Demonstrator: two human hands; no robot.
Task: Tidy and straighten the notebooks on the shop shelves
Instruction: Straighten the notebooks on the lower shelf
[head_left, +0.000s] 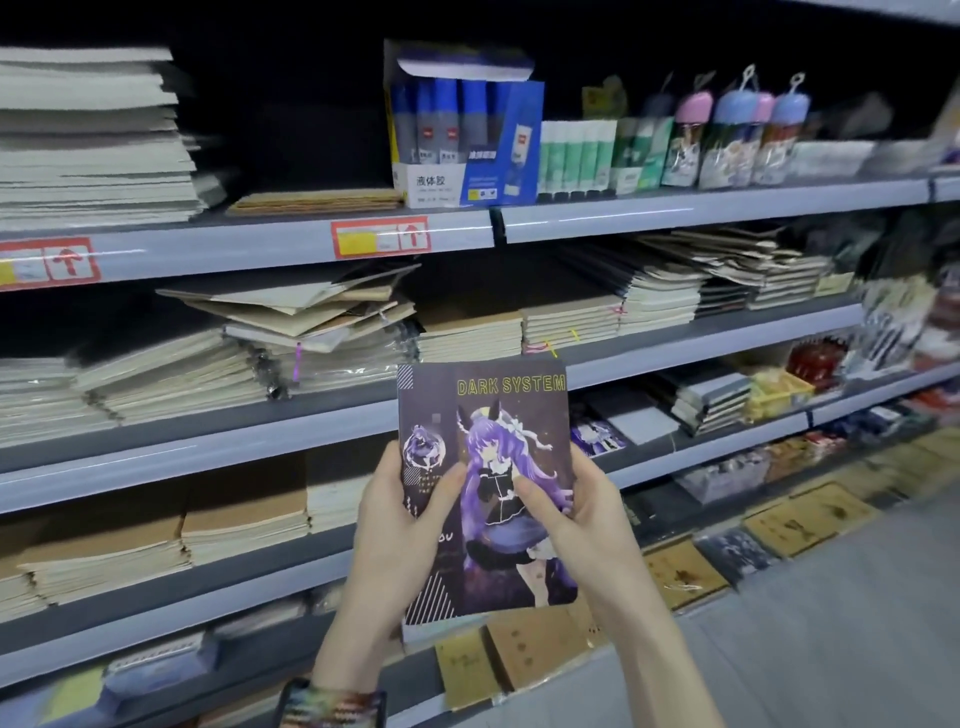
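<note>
Grey metal shelves (727, 208) fill the head view in tiers, loaded with flat piles of pale and kraft-covered notebooks. In front of them a dark notebook (488, 467) is held upright, cover toward the camera. The left hand (400, 530) grips its left edge and the right hand (576, 525) its right edge, each with the thumb pressed on the cover and the fingers curled out of sight behind. A woven wristband (332, 701) sits on the left wrist. The book's lower edge looks thick. Whether this is one book or a few squared together I cannot tell.

The step in hand seems to be finding where this one belongs. Just to its right, on the third tier, lie matching covers (597, 434) in the same purple and black, which is likely its home. To do it well, hold it by both edges, lay it flat with the spine turned the same way as its neighbours, and push it flush with the shelf lip. The slumped pile (311, 306) on the second tier, fanned and skewed, looks the next in need of squaring.

Readable writing: "DARK SYSTEM" in yellow runs across the top of the cover, and the lines lower down are too small to read. The blue and white glue box (457, 140) on the top tier carries 液体胶. Red price tags (382, 238) on the shelf edge show an upward arrow, but their figures are blurred.
</note>
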